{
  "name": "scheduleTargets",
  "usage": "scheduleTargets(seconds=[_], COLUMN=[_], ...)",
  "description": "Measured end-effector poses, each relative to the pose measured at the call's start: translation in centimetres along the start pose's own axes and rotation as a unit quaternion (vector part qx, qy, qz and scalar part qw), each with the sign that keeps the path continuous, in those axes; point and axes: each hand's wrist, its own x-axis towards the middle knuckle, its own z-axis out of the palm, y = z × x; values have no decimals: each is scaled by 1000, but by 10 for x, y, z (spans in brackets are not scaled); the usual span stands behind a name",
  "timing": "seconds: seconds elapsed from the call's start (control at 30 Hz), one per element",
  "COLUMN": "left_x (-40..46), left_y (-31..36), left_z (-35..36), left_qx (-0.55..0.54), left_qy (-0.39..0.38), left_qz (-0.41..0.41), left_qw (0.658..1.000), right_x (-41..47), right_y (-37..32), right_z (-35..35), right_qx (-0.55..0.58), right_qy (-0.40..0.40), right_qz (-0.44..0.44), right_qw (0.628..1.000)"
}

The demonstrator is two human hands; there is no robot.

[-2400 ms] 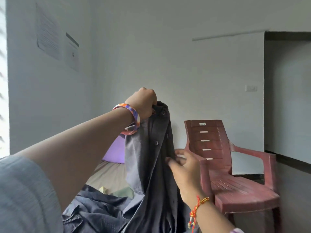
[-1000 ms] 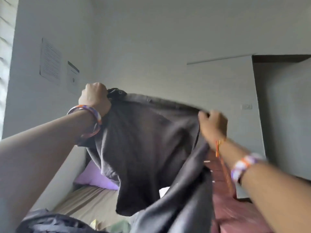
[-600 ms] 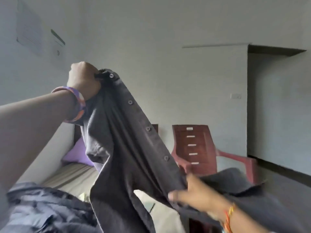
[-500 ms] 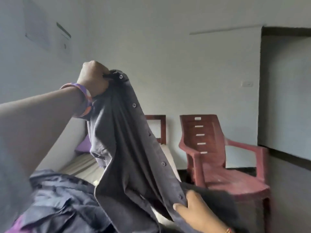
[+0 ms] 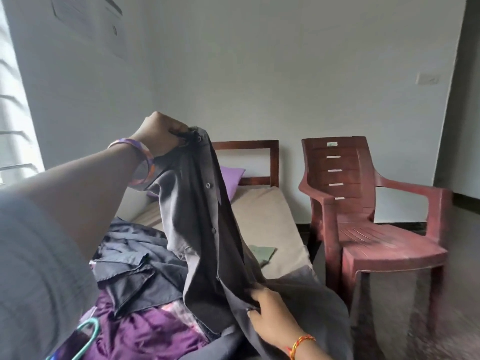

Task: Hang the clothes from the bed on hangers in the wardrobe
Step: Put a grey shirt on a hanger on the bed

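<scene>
My left hand point(image 5: 158, 132) grips the collar end of a dark grey buttoned shirt point(image 5: 207, 229) and holds it up above the bed point(image 5: 270, 219). My right hand point(image 5: 270, 315) pinches the shirt's lower edge near the bottom of the view. The shirt stretches slanting between both hands. On the bed lie more clothes: a dark grey pile point(image 5: 132, 258), a purple garment point(image 5: 145, 331) and a small green folded piece point(image 5: 262, 252). A teal hanger hook point(image 5: 89, 333) shows at the lower left. The wardrobe is not in view.
A maroon plastic chair point(image 5: 371, 229) stands right of the bed, close to its side. A purple pillow point(image 5: 231, 178) leans at the wooden headboard point(image 5: 245, 159). White walls stand behind, with a bright window at the far left and a dark doorway at the right.
My left hand kept the collar and came lower. My right hand dropped from the raised, spread shirt to its lower edge, and the view tilted down to show the bed's clothes.
</scene>
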Motion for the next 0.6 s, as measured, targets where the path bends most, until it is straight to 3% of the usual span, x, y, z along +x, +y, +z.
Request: scheduleTargets(seconds=[0.17, 0.27, 0.37, 0.5, 0.6], left_x=[3, 5, 6, 6, 7], left_y=[-8, -9, -10, -4, 5], left_z=[-3, -7, -7, -3, -3], left_qx=[-21, -29, -12, 0, 24], left_qy=[-5, -21, -33, -44, -52], left_qz=[16, 32, 40, 63, 88], left_qw=[1000, 999, 999, 997, 995], right_x=[3, 10, 17, 27, 31], right_y=[5, 11, 2, -16, -22], right_z=[-2, 0, -2, -2, -1], right_qx=[150, 163, 31, -176, -164], right_qy=[-40, -2, 136, 131, 96], right_qz=[109, 108, 62, 8, -22], right_qw=[982, 981, 988, 976, 981])
